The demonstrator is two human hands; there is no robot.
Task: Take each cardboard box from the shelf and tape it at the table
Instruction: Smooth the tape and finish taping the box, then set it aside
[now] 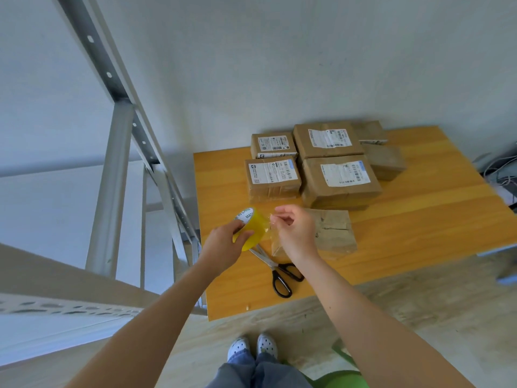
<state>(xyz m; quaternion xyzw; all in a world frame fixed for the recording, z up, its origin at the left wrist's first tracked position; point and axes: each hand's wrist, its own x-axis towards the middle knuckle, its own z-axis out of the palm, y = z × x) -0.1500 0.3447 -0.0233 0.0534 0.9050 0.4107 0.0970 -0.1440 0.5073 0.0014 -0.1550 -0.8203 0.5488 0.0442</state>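
Pinching the loose end of the clear tape strip, my right hand hangs above the left end of the small brown cardboard box on the orange wooden table. My left hand is curled round the yellow roll of packing tape, just left of the box. The short strip runs left to right, roughly along the box's long side. By my judgement, the right hand, the nearer one, carries it rightward across the top. Black-handled steel scissors lie close by, on my side.

box: brown, flat on table, near front
tape roll: yellow, raised just left, strip pulled out
labelled boxes: grouped behind
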